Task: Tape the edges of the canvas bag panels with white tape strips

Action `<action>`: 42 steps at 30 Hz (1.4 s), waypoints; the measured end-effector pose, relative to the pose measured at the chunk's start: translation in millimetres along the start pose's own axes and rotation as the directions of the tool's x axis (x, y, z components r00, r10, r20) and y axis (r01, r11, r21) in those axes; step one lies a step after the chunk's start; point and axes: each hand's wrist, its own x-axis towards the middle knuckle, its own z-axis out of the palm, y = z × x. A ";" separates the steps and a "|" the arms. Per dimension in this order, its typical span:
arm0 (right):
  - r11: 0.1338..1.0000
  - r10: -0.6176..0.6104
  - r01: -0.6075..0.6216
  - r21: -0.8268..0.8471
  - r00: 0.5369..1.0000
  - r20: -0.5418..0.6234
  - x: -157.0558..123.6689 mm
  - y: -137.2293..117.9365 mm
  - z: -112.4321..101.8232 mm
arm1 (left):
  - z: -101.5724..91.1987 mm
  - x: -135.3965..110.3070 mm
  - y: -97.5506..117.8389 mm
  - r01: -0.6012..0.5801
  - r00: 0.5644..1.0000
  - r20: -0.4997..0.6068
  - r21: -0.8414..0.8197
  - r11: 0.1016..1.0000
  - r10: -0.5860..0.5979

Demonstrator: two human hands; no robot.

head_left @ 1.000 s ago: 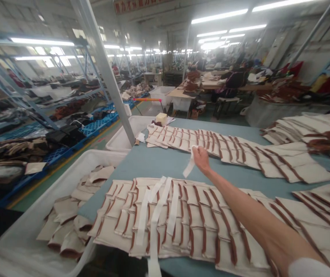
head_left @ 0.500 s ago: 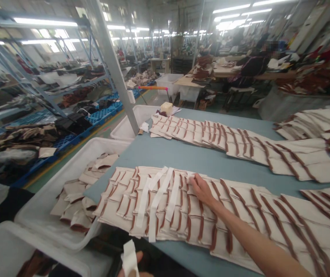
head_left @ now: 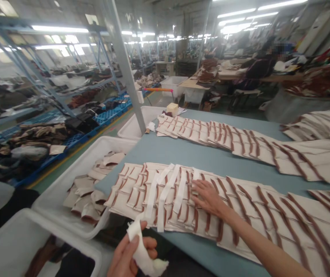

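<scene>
Stretching from the lower edge into the middle distance, a broad table with a smooth blue-grey top bears most of what is here. Along its near side lies a long row of overlapping cream fabric panels with dark brown edges; a similar far row of cream, brown-edged panels runs behind it, with bare tabletop between the two. Just left of the table stands a rectangular white plastic bin, holding loose cream fabric pieces.

The right hand rests palm down on the near row, its fingers spread and released. The left hand, in front of the table's near edge, pinches a curling white strip between thumb and fingers, its lower end dangling. Several long, flat white strips lie across the near row, left of the right hand. A shorter white strip reaches down to the right fingertips; whether they press on it, I cannot tell. Smallest is a pale yellow block by the table's far left corner.
</scene>
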 end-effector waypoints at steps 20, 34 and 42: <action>0.866 -0.341 0.335 0.373 0.939 -0.052 104.6 -256.9 -17.7 | -43.7 -9.9 83.4 0.106 0.935 0.355 -0.336 0.936 0.021; 0.895 -0.386 0.392 0.211 0.920 -0.071 100.1 -247.2 -11.7 | -28.0 -7.7 79.3 0.179 0.913 0.408 -0.365 0.914 -0.016; 0.884 -0.262 0.278 0.377 0.961 -0.094 92.2 -238.5 -12.4 | -12.2 -8.6 74.0 0.231 0.894 0.446 -0.368 0.901 -0.047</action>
